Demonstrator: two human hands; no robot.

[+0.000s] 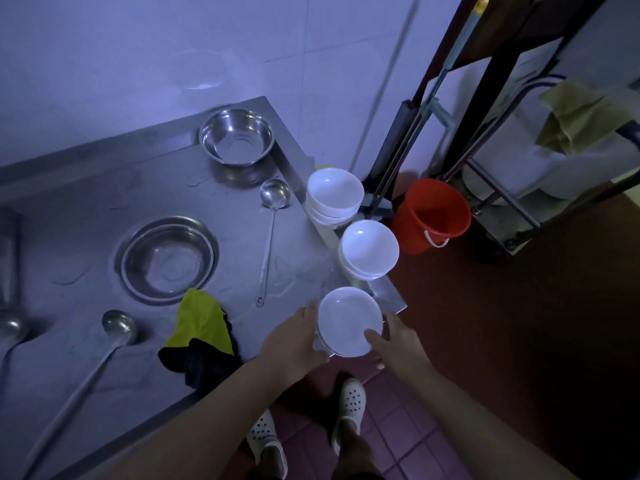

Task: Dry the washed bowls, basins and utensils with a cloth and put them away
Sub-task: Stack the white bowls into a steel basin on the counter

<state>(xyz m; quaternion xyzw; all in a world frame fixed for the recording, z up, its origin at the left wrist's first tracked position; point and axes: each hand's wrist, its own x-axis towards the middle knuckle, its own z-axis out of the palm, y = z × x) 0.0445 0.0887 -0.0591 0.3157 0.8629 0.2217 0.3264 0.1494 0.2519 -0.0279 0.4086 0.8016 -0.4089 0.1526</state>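
A stack of white bowls [348,318] stands at the near right corner of the steel table [86,209]. My left hand [298,341] grips its left side and my right hand [398,341] grips its right side, thumb over the rim. Two more white bowl stacks, the middle one [369,249] and the far one [334,192], line the table's right edge. A yellow-and-black cloth [201,332] lies crumpled near the front edge. Two steel basins sit on the table, one at the back [237,136] and one in the middle [169,259]. A ladle [272,216] lies between basins and bowls, another ladle [104,344] at front left.
A third ladle [10,327] shows at the far left edge. A red bucket [431,214] stands on the floor right of the table, beside a dark metal rack [491,140] with a tan cloth [581,116]. Water pools on the tabletop. My feet in white clogs are below.
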